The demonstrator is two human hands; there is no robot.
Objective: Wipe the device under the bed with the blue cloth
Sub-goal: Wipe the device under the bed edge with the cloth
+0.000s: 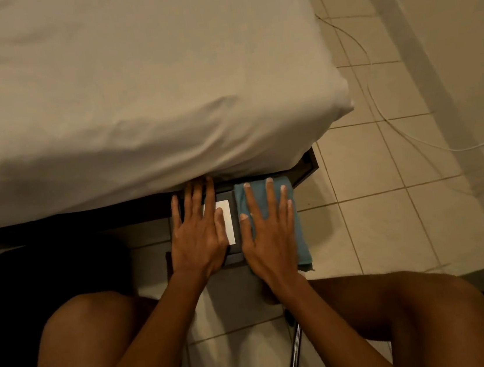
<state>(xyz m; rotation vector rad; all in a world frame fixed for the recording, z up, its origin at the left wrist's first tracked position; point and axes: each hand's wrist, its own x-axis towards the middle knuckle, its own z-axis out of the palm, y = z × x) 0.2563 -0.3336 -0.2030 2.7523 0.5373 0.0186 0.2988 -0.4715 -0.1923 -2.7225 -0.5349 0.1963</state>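
Note:
A dark flat device [234, 256] with a white label [227, 221] lies on the tiled floor, partly under the bed's edge. My left hand [198, 237] rests flat on its left part, fingers spread and reaching under the mattress. A folded blue cloth [296, 228] covers the device's right part. My right hand [268, 235] presses flat on the cloth, fingers apart and pointing toward the bed. Both hands hide most of the device.
The bed [131, 90] with a pale sheet fills the upper left; its dark frame corner [308, 163] juts out right of the cloth. A white cable [376, 99] trails over the tiles [390, 210] at right. My knees and chrome chair legs [295, 356] are below.

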